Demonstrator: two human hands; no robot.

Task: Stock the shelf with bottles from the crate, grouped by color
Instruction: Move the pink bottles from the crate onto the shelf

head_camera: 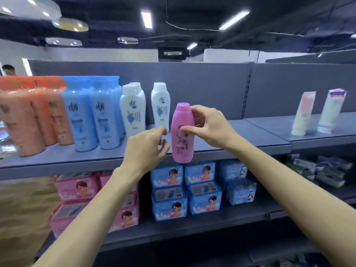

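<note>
**Mia:** Looking along the top shelf (250, 145), what comes first, far to the left of the pink bottle (183, 132)?

**Ben:** The orange bottles (34, 116) come first. They stand in a bunch and look blurry. Next come the blue bottles (92, 116), closer to the pink bottle. Then the white bottles (133, 110) stand in two rows, just left of the pink bottle and farther back.

**Mia:** Where is the pink bottle?

**Ben:** It is held up in front of the top shelf's front edge. It stands nearly straight, with its pink cap on top. I cannot tell if its bottom touches the shelf.

**Mia:** What do the hands do?

**Ben:** The left hand (146, 149) is just left of the pink bottle. Its fingers are bent and hold nothing. I cannot tell if they touch the bottle. The right hand (210, 126) is on the bottle's right side. Its thumb and fingers pinch the bottle near the top.

**Mia:** What is to the right of the pink bottle?

**Ben:** Two pale tubes (319, 112) lean on the back wall, well apart from it.

**Mia:** And below the pink bottle?

**Ben:** Pink packs (77, 189) sit on the lower shelf, down to the left. Blue packs (185, 189) sit right under it.
</note>
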